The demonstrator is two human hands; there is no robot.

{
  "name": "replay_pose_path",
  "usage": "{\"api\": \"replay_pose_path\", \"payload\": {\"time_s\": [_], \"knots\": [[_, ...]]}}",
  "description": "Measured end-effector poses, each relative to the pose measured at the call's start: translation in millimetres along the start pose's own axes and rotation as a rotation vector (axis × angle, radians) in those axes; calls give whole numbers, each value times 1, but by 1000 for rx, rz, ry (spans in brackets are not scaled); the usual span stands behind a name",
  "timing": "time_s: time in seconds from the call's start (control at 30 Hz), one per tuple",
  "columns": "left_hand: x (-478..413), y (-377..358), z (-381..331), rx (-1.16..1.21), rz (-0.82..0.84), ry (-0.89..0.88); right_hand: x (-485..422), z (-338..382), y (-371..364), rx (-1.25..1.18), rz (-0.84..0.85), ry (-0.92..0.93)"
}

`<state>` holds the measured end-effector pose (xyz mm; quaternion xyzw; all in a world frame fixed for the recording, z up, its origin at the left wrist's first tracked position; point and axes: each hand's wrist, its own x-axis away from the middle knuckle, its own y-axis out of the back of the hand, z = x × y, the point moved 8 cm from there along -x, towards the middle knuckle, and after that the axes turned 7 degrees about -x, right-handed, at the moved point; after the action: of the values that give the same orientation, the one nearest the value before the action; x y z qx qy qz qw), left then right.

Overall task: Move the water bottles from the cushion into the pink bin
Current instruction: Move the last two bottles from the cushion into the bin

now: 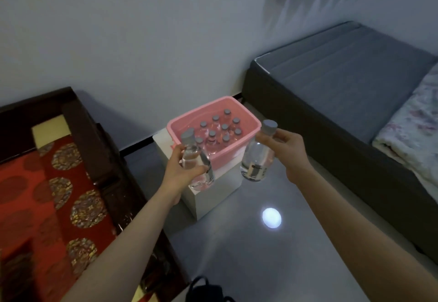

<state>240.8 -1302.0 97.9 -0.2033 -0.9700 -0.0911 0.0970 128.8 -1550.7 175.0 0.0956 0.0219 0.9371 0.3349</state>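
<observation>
Two water bottles hang just short of the pink bin's [227, 157] near wall. The left hand [182, 171] wraps the left bottle's [198, 164] body, and the right hand [286, 143] pinches the right bottle [257, 159] at its neck. Standing bottles [220, 131] crowd the bin on its white box [213, 197], so each is probably best lowered upright into a near-side gap, one at a time.

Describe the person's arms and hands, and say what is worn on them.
Both arms are bare as far up as the view shows. No sleeve reaches the left arm or the right arm. The left hand and right hand are ungloved. No watch, bracelet or ring can be made out, though the picture is dim and soft.
</observation>
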Motion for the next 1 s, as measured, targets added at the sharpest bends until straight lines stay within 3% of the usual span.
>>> {"api": "replay_pose_path", "payload": {"time_s": [0.27,0.6,1.0], "knots": [[-74,-9,10,-14,-114,51,-95,-8,-39,-13,147,55],[-147,-24,30,-80,-205,118,-210,-41,-83,207,249,66],[-174,-28,40,-376,-250,205,-266,-99,-161,473,627,197]]}}
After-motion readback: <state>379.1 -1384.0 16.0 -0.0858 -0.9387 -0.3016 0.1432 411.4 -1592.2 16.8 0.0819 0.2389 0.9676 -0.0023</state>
